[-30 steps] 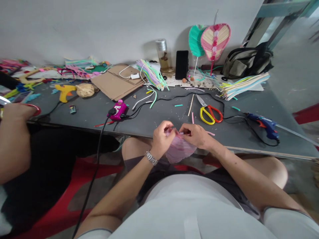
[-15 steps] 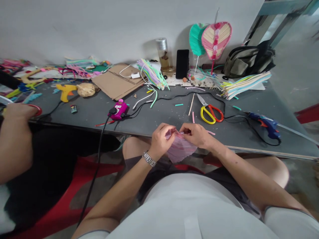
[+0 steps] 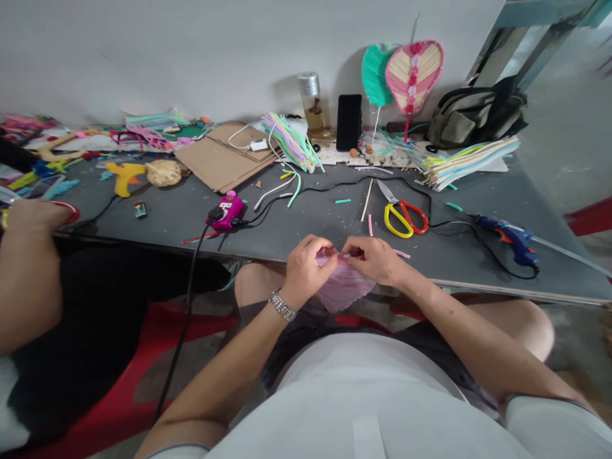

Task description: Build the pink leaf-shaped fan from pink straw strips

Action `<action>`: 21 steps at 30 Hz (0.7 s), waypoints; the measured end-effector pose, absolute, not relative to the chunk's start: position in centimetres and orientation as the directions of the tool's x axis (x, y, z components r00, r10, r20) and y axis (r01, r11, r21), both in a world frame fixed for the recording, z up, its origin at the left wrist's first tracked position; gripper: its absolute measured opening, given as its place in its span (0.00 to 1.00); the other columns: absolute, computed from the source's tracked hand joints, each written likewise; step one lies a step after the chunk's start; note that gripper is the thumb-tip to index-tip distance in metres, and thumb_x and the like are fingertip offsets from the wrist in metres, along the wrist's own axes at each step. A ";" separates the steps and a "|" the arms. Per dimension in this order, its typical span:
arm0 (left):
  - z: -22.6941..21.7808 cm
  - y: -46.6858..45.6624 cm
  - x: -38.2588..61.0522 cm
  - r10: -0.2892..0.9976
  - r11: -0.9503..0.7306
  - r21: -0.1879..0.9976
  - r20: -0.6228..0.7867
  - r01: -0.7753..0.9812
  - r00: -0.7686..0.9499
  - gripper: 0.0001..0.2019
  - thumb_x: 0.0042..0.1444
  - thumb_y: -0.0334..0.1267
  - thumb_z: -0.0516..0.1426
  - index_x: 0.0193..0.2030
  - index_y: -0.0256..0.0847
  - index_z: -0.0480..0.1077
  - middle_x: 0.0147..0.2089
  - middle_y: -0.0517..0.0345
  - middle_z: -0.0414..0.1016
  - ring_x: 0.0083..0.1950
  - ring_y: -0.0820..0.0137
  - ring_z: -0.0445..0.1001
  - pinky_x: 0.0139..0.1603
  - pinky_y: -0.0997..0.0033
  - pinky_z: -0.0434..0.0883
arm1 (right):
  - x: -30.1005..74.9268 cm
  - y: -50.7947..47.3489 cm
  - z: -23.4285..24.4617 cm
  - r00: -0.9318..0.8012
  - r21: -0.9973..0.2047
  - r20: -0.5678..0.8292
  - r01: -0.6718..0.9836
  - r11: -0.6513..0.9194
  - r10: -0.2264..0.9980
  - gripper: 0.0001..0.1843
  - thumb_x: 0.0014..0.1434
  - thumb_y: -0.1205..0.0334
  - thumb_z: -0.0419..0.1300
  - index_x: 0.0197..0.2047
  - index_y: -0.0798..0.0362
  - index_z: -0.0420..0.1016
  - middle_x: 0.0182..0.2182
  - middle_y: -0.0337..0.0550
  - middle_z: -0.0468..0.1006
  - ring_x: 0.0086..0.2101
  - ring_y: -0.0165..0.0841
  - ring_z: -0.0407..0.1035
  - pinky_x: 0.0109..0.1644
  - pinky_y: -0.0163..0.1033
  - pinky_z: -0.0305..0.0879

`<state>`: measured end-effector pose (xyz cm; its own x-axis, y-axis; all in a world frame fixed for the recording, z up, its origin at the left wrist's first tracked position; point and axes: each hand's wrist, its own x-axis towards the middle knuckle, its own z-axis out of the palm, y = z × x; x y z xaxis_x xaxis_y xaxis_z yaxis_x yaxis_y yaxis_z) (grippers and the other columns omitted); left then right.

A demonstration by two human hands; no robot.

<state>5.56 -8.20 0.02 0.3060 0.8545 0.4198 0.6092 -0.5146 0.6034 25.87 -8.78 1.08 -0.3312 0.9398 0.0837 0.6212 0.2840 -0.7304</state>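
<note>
I can't see the top of the pink pleated bundle (image 3: 342, 291), just off the table edge (image 3: 468, 284): the left hand (image 3: 306, 271) and right hand (image 3: 373, 260) pinch it, fingers hiding the grip, closer together than a moment ago.

I've got on a loose pale grey T-shirt (image 3: 363, 395) with a flat vertical strip of matching fabric (image 3: 368, 440) running down its front, and its short sleeves (image 3: 549, 427) end in a thin, darker hem. Below it I'm wearing dark shorts (image 3: 291, 363) that stop above my bare knees (image 3: 528, 328). The only thing on my arms is a silver link band (image 3: 282, 306), a chunky metal one with small rectangular links, around my left wrist (image 3: 272, 312).
</note>
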 end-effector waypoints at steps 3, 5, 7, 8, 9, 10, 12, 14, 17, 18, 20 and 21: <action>0.2 -8.3 5.9 0.868 -0.486 0.577 0.406 0.657 0.286 0.05 0.56 0.31 0.63 0.36 0.42 0.72 0.36 0.56 0.77 0.38 0.66 0.75 0.43 0.67 0.70 | 25.8 -8.9 1.2 -0.328 -0.727 0.093 0.622 0.289 0.940 0.06 0.57 0.69 0.61 0.36 0.51 0.78 0.25 0.33 0.71 0.27 0.27 0.60 0.34 0.34 0.51; 0.3 -8.3 6.0 0.881 -0.464 0.575 0.383 0.674 0.279 0.05 0.55 0.31 0.64 0.35 0.42 0.71 0.36 0.57 0.77 0.37 0.66 0.75 0.42 0.66 0.69 | 25.8 -8.9 1.2 -0.334 -0.732 0.098 0.614 0.295 0.937 0.06 0.57 0.69 0.61 0.36 0.51 0.78 0.25 0.33 0.71 0.27 0.27 0.60 0.34 0.34 0.51; 0.6 -8.3 6.1 0.892 -0.444 0.587 0.360 0.677 0.273 0.06 0.54 0.30 0.64 0.34 0.42 0.71 0.35 0.57 0.78 0.38 0.66 0.76 0.42 0.67 0.69 | 25.7 -8.9 1.2 -0.340 -0.735 0.101 0.607 0.301 0.935 0.06 0.58 0.69 0.60 0.36 0.51 0.78 0.25 0.33 0.71 0.27 0.27 0.60 0.34 0.34 0.51; 0.7 -8.3 6.1 0.897 -0.436 0.597 0.351 0.674 0.269 0.06 0.54 0.29 0.64 0.33 0.42 0.71 0.35 0.57 0.78 0.38 0.66 0.76 0.42 0.67 0.69 | 25.7 -8.9 1.2 -0.342 -0.736 0.104 0.606 0.303 0.934 0.06 0.58 0.69 0.60 0.36 0.51 0.78 0.25 0.33 0.71 0.27 0.27 0.60 0.34 0.34 0.51; 0.7 -8.3 6.1 0.901 -0.428 0.607 0.344 0.669 0.264 0.06 0.54 0.29 0.64 0.33 0.42 0.71 0.35 0.57 0.78 0.37 0.66 0.76 0.41 0.67 0.68 | 25.7 -8.9 1.3 -0.344 -0.736 0.107 0.604 0.307 0.933 0.06 0.58 0.69 0.60 0.35 0.51 0.78 0.25 0.33 0.71 0.27 0.27 0.60 0.34 0.34 0.51; 0.8 -8.3 6.0 0.905 -0.420 0.618 0.339 0.664 0.258 0.06 0.54 0.29 0.64 0.33 0.42 0.72 0.35 0.57 0.78 0.37 0.66 0.76 0.41 0.67 0.68 | 25.7 -8.8 1.3 -0.347 -0.735 0.112 0.601 0.313 0.931 0.06 0.58 0.69 0.60 0.35 0.51 0.78 0.26 0.33 0.71 0.27 0.27 0.60 0.34 0.34 0.51; 0.8 -8.3 5.9 0.912 -0.405 0.639 0.327 0.653 0.246 0.05 0.53 0.29 0.64 0.32 0.42 0.73 0.34 0.58 0.78 0.36 0.67 0.76 0.40 0.67 0.68 | 25.6 -8.8 1.3 -0.353 -0.735 0.122 0.596 0.323 0.928 0.07 0.57 0.69 0.60 0.35 0.51 0.78 0.26 0.34 0.71 0.28 0.27 0.60 0.34 0.34 0.51; 0.7 -8.3 5.8 0.920 -0.388 0.658 0.317 0.645 0.231 0.05 0.53 0.30 0.64 0.32 0.42 0.73 0.33 0.59 0.78 0.36 0.67 0.76 0.39 0.68 0.68 | 25.5 -8.7 1.3 -0.356 -0.738 0.117 0.594 0.321 0.927 0.07 0.57 0.69 0.60 0.36 0.51 0.79 0.26 0.33 0.71 0.28 0.27 0.60 0.34 0.34 0.51; 0.6 -8.2 5.6 0.932 -0.359 0.699 0.294 0.619 0.210 0.05 0.52 0.30 0.64 0.31 0.42 0.73 0.33 0.60 0.78 0.35 0.69 0.75 0.39 0.69 0.68 | 25.4 -8.7 1.5 -0.356 -0.747 0.094 0.592 0.302 0.930 0.07 0.58 0.69 0.60 0.36 0.51 0.79 0.26 0.33 0.71 0.27 0.27 0.60 0.34 0.34 0.51; 0.6 -8.1 5.6 0.938 -0.347 0.717 0.280 0.605 0.205 0.05 0.52 0.30 0.64 0.31 0.42 0.73 0.32 0.61 0.77 0.35 0.69 0.75 0.39 0.70 0.68 | 25.4 -8.7 1.5 -0.356 -0.749 0.091 0.591 0.300 0.930 0.06 0.58 0.69 0.60 0.36 0.51 0.79 0.25 0.33 0.71 0.27 0.27 0.60 0.34 0.34 0.51; 0.6 -8.0 5.5 0.950 -0.312 0.752 0.240 0.580 0.200 0.05 0.52 0.29 0.64 0.30 0.42 0.73 0.32 0.62 0.77 0.34 0.70 0.75 0.39 0.70 0.68 | 25.3 -8.7 1.6 -0.360 -0.751 0.096 0.586 0.305 0.928 0.07 0.58 0.69 0.60 0.36 0.51 0.79 0.26 0.34 0.72 0.27 0.27 0.60 0.34 0.34 0.51; 0.6 -8.0 5.4 0.955 -0.296 0.765 0.220 0.572 0.200 0.05 0.51 0.29 0.64 0.30 0.42 0.73 0.32 0.62 0.77 0.34 0.70 0.75 0.39 0.70 0.68 | 25.2 -8.7 1.7 -0.363 -0.750 0.100 0.585 0.310 0.926 0.07 0.58 0.68 0.60 0.36 0.51 0.79 0.26 0.34 0.72 0.27 0.27 0.60 0.34 0.34 0.51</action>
<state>5.44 -7.95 0.58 0.2000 0.9548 0.2198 0.5722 -0.2959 0.7649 25.23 -8.75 1.66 -0.3631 0.9264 0.0998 0.5846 0.3099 -0.7498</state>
